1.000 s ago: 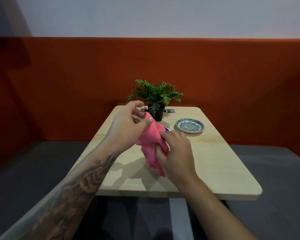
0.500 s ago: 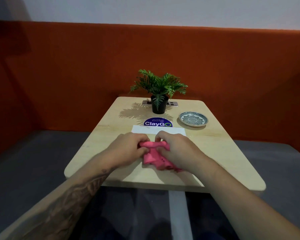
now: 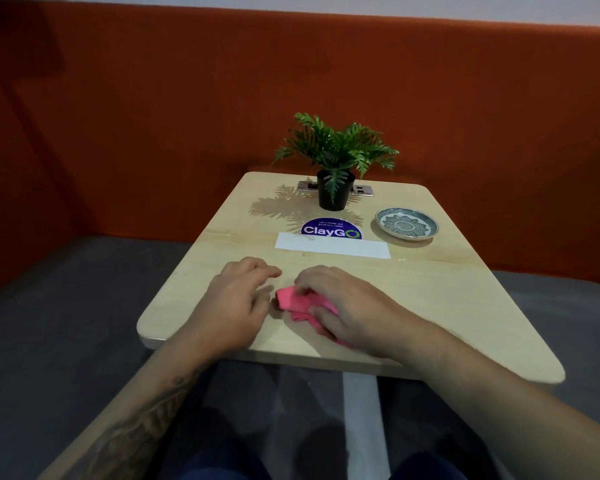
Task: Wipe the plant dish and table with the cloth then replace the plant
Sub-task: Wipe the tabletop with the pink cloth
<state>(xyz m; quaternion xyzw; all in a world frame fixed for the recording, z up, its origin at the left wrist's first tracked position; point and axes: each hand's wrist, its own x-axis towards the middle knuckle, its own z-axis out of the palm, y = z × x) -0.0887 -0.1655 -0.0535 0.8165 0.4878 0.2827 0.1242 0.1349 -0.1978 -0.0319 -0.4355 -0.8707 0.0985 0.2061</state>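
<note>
Round blue "ClayGo" sticker (image 3: 330, 230) between plant pot (image 3: 333, 197) and pink cloth (image 3: 292, 301)

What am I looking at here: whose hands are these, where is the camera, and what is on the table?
No machine here: a person works bare-handed, filmed by one wide-angle camera on their head, looking down. The right hand holds a bunched pink cloth against the wooden table; the left hand rests beside it, fingers relaxed. Farther back are a potted plant, an empty patterned dish to its right, a blue ClayGo sticker and a white strip.
</note>
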